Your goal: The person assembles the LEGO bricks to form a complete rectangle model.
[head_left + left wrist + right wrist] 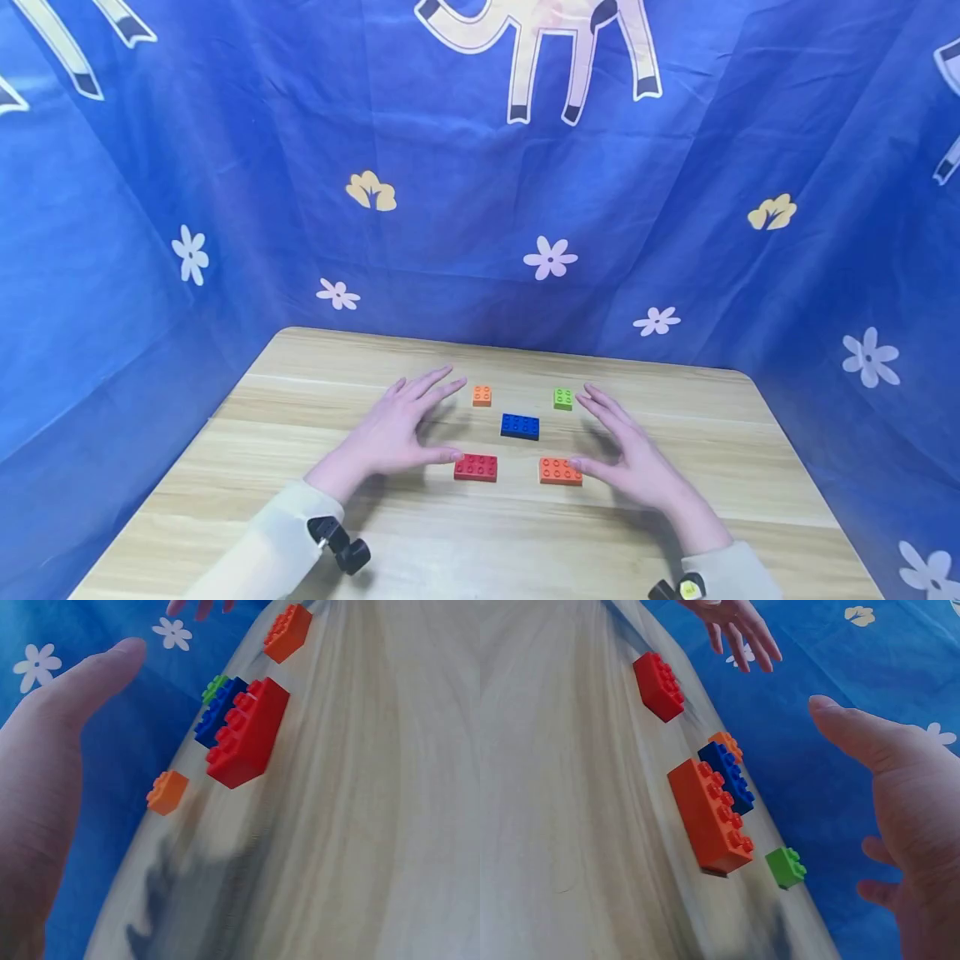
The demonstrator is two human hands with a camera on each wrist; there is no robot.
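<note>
Several studded toy bricks lie apart on a wooden table. My left hand (397, 425) hovers with spread fingers at the left of them, its thumb tip overlapping the red brick (476, 468) in the head view. Opposite it, my right hand (630, 450) is held above the table with fingers spread and nothing in it; its thumb overlaps the larger orange brick (559, 472). Between the hands sits a dark blue brick (520, 427). Farther back are a small orange brick (482, 396) near the left fingertips and a small green brick (562, 399) near the right ones.
Around the wooden table (480, 550) hangs a blue cloth (465, 250) printed with flowers and animal figures, close behind its back edge and along both sides. Both wrists carry small black cameras (352, 554) at the sleeve cuffs.
</note>
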